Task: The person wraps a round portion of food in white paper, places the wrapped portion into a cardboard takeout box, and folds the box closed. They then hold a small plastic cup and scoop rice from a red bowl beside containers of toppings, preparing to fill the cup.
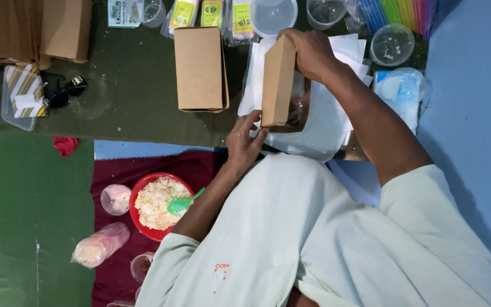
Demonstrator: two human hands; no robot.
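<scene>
I hold a brown cardboard food box [278, 79] on a stack of white paper sheets [325, 119]. My right hand [311, 52] grips the box's far end from above. At the near corner of the box, my left hand [244, 142] presses against it with the fingertips. Its lid stands raised on the left side, and dark food shows inside at the near right. A second, closed brown box [200, 68] lies just to the left.
A red bowl [143, 227] of pale crumbly food with a green spoon [182, 204] sits at lower left, beside small plastic cups [115, 199] and a wrapped stack of cups [99, 245]. Clear containers [391, 44], sachets and flat cardboard [29, 28] line the far edge.
</scene>
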